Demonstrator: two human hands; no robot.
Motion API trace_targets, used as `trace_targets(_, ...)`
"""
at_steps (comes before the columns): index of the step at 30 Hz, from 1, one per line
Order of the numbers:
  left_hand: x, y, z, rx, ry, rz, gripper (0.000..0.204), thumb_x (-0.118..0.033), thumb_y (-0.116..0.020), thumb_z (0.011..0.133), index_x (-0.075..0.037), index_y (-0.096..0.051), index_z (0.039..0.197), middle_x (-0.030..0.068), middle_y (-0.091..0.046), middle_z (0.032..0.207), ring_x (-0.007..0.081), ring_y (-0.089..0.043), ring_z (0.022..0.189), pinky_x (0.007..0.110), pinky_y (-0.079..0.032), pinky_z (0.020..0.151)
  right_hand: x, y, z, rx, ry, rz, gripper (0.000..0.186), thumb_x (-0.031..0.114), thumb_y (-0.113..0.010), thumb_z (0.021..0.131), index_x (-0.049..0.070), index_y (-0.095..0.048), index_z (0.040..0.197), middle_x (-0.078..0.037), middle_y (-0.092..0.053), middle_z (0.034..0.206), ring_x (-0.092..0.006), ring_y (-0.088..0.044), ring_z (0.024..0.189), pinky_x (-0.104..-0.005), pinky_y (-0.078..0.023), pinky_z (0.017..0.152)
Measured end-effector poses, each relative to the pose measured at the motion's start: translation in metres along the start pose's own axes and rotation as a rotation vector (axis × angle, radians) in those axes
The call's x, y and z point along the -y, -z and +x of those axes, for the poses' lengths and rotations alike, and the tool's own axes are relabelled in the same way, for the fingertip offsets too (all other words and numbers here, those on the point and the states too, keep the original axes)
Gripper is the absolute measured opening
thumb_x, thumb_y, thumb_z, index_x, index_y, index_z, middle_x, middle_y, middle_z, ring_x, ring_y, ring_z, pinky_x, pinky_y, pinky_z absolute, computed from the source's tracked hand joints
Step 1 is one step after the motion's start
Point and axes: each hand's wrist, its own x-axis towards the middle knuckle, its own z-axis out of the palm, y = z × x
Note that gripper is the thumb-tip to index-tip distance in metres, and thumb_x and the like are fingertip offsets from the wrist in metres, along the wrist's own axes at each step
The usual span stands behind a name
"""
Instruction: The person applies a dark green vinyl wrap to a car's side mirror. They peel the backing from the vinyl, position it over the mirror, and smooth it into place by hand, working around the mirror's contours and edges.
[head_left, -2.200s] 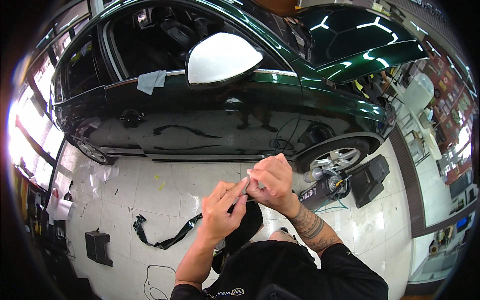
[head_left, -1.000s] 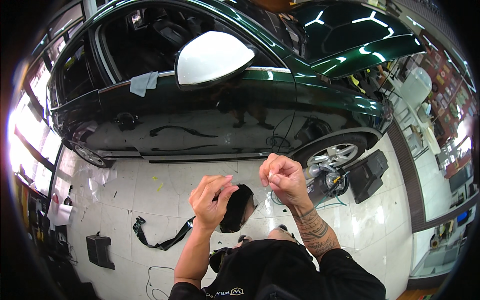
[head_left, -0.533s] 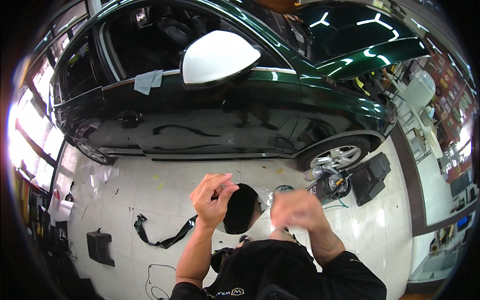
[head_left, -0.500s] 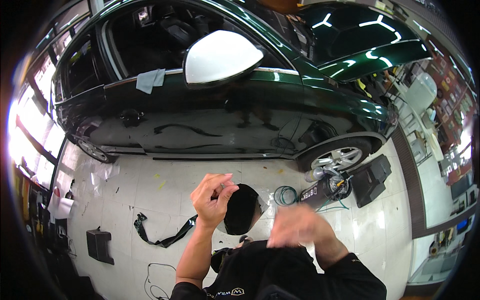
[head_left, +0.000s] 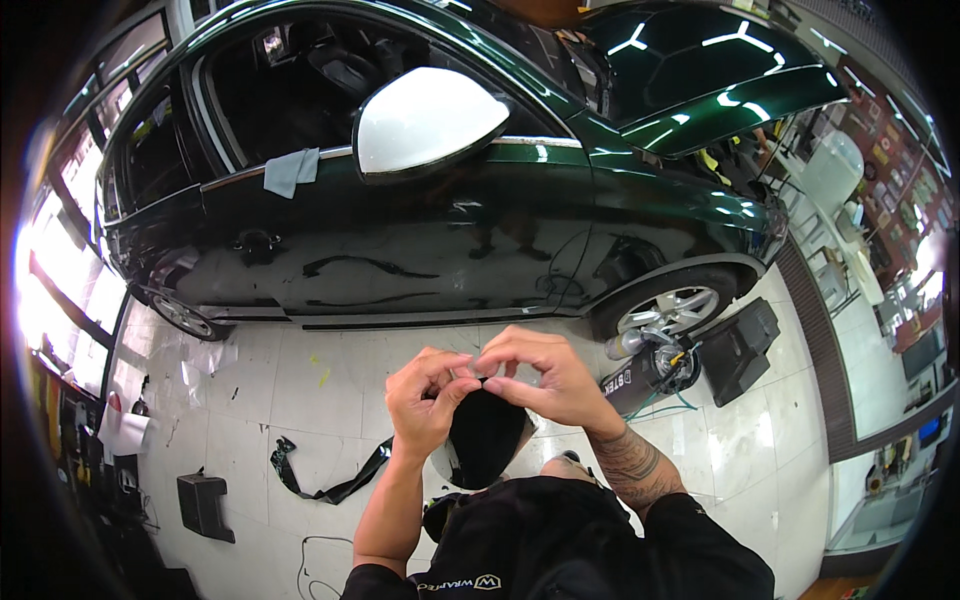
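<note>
Black fabric of a short-sleeved shirt point(head_left: 560, 530) fills the bottom centre; just beyond, at mid-frame, the left hand point(head_left: 420, 405) and right hand point(head_left: 552, 382) have curled fingers and thumbs with tips nearly meeting, though whether they pinch anything cannot be told. Directly below them shows a glossy black rounded piece point(head_left: 485, 440), with a shiny dark crumpled strip point(head_left: 345, 488) on pale floor tiles point(head_left: 300, 400) at lower left. Farther off, a dark green car point(head_left: 400, 230) with a white mirror cap point(head_left: 425, 120) spans the upper frame.
</note>
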Motion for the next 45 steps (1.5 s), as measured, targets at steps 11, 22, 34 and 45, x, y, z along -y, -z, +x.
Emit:
trace_targets(11, -0.008, 0.011, -0.01, 0.054, 0.06, 0.075, 0.021, 0.002, -0.08, 0.079, 0.002, -0.069, 0.097, 0.005, -0.062, 0.075, 0.0067, -0.055, 0.06, 0.02, -0.04, 0.052, -0.015, 0.006, -0.004, 0.168, -0.399, 0.445, 0.016, 0.013, -0.068, 0.095, -0.001, -0.073, 0.102, -0.001, -0.066, 0.09, -0.0064, -0.057, 0.076, -0.0216, -0.046, 0.066)
trace_targets(22, -0.013, 0.008, -0.009, 0.025, -0.344, 0.555, 0.037, 0.004, -0.079, 0.066, -0.01, -0.078, 0.1, 0.0031, -0.061, 0.079, 0.0124, -0.055, 0.056, 0.025, -0.045, 0.049, -0.014, -0.016, -0.019, 0.022, -0.307, 0.368, 0.016, 0.008, -0.067, 0.094, -0.005, -0.072, 0.101, -0.005, -0.067, 0.09, -0.0089, -0.058, 0.075, -0.0226, -0.047, 0.066)
trace_targets(34, -0.016, -0.012, -0.011, -0.016, -0.473, 0.607, 0.024, 0.005, -0.078, 0.07, -0.004, -0.075, 0.091, 0.0059, -0.065, 0.083, 0.019, -0.063, 0.064, 0.028, -0.05, 0.055, -0.007, -0.009, -0.033, -0.077, -0.393, 0.408, 0.02, 0.013, -0.064, 0.097, -0.005, -0.072, 0.098, -0.001, -0.067, 0.086, -0.0072, -0.054, 0.075, -0.0228, -0.045, 0.068)
trace_targets(45, -0.019, -0.07, -0.011, 0.002, -0.329, 0.649, 0.03, 0.003, -0.08, 0.07, -0.007, -0.074, 0.098, 0.0059, -0.065, 0.085, 0.015, -0.061, 0.062, 0.027, -0.047, 0.05, -0.02, 0.043, -0.048, -0.033, -0.39, 0.456, 0.022, 0.016, -0.064, 0.098, -0.004, -0.072, 0.097, 0.0, -0.064, 0.083, -0.0065, -0.052, 0.075, -0.0226, -0.044, 0.068)
